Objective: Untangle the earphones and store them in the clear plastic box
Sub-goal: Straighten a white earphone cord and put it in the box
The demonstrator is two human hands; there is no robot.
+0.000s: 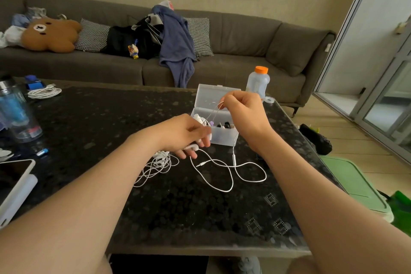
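left hand (186, 133) grips earbud (191, 147) | right hand (244, 113) pinches cable (223, 191) over open clear plastic box (222, 138)

Near far right edge of table (111, 129), clear plastic box (222, 138), lid open upright. White earphones (234, 159) looped loosely before it, one strand raised above; tangled bundle (159, 162) just left.

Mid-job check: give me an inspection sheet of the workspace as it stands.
Surface: dark speckled table.
Job's things: clear plastic box open, small items inside; earphones trailing loose on table.
Clutter: orange-capped bottle, water bottle, white-cased device.
Grippers: left hand holds an earbud; right hand pinches them above the box.
Cables: tangled white bundle by left hand; coiled white cable far left.
Surroundings: sofa with clothes; glass door.
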